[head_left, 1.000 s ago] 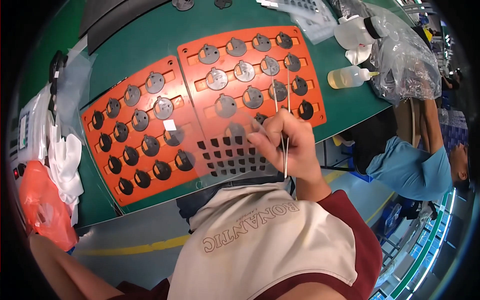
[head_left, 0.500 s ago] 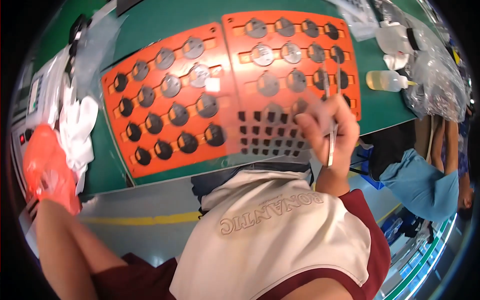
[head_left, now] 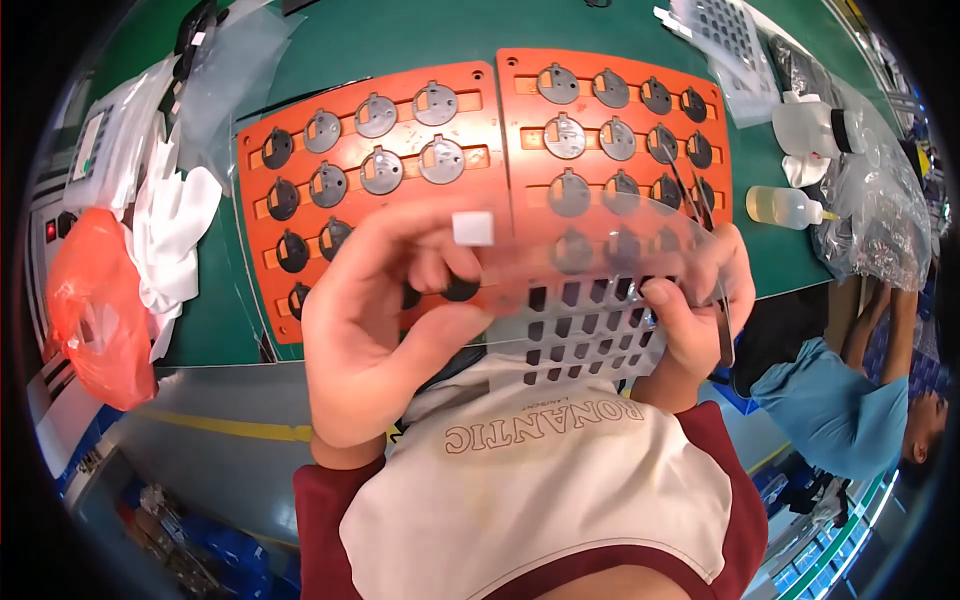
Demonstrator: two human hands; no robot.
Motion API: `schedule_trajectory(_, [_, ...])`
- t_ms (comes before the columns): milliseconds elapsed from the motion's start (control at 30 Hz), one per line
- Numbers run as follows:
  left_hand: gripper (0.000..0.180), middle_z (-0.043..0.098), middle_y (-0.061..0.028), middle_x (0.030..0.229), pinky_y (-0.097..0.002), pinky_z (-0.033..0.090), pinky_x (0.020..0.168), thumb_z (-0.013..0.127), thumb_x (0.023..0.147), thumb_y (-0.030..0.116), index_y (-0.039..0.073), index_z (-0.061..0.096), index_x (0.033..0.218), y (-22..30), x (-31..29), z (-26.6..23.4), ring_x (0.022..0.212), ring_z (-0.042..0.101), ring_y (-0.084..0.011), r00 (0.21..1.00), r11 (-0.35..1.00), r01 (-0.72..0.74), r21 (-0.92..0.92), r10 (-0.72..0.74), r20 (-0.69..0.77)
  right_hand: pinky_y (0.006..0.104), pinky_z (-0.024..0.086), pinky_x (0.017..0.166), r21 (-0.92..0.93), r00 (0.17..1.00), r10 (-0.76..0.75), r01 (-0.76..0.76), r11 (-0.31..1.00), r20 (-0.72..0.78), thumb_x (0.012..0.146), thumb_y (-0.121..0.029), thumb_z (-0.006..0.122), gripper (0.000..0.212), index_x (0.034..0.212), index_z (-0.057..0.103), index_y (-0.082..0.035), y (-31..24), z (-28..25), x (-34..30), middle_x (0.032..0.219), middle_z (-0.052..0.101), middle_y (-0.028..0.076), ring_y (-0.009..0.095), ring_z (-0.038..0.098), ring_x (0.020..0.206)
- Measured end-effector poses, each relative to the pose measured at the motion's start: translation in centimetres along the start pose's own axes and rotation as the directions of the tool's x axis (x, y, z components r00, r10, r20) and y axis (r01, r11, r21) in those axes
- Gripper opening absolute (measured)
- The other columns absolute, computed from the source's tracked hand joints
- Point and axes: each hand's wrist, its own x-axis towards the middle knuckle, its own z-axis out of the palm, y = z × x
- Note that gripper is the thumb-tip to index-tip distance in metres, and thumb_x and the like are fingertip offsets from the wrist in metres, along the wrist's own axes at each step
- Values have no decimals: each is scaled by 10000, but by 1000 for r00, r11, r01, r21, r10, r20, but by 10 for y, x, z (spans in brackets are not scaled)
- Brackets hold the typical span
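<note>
A clear plastic sheet with rows of small dark pieces is held up over the near edge of the orange trays. My left hand pinches its left end between thumb and curled fingers, close to a small white square. Gripping the right end is my right hand, which also holds metal tweezers, tips pointing away. Behind are a left orange tray and a right orange tray, both with rows of round dark parts such as this disc. My left hand and the sheet cover part of both trays.
A red plastic bag and white gloves lie at the left. Toward the right stand a bottle of yellowish liquid, a white bottle and crumpled clear plastic. Another person in a blue shirt is beyond the table's right end.
My left hand has come from the red bag to the sheet's left end. The sheet is now lifted and bowed between both hands; my right hand still holds the tweezers.
</note>
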Motion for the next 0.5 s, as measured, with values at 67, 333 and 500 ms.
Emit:
schedule_trajectory(67, [194,519,-73,749,-202,425,570,455,699,-108,-95,473,891,5,2,2,630,474,-87,1000,985,5,-172,-6,-2,188,369,449,36,999,-51,51,998,5,620,83,587,343,607,286,-79,1,7,3,517,472,44,55,433,462])
schedule_trajectory(333, [112,541,-89,696,-175,390,489,466,707,-76,-99,514,806,6,9,-8,572,495,-85,987,968,154,-196,-159,-10,159,339,441,-14,998,59,-59,998,14,614,59,615,352,605,292,-81,1,6,1,536,485,45,34,411,466])
schedule_trajectory(500, [95,540,-94,667,-170,379,479,461,684,-100,-91,532,746,-1,12,-12,564,492,-84,992,976,104,-192,-90,84,153,325,432,-34,998,62,-61,998,28,608,55,624,352,602,301,-83,3,4,3,541,489,37,28,405,468])
